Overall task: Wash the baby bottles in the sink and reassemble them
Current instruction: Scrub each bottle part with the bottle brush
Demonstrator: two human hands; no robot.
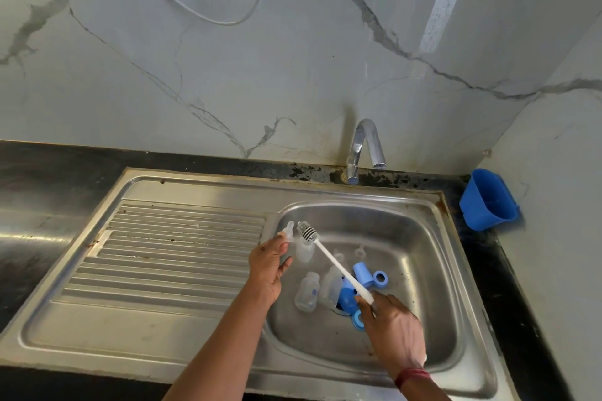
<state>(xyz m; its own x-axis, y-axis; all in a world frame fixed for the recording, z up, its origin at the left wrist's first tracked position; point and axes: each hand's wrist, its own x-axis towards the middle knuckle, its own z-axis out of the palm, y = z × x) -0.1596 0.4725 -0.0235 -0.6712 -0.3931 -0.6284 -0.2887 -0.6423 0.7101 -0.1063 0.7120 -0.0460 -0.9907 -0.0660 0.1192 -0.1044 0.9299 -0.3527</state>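
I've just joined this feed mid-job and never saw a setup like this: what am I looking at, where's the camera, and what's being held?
No machine here: a person's two bare hands, filmed by one camera worn on the head, looking down. The left hand pinches a clear teat; the right hand grips a white bottle brush by its handle end, bristles beside the teat. In the steel sink lie clear bottles, blue caps and a blue ring.
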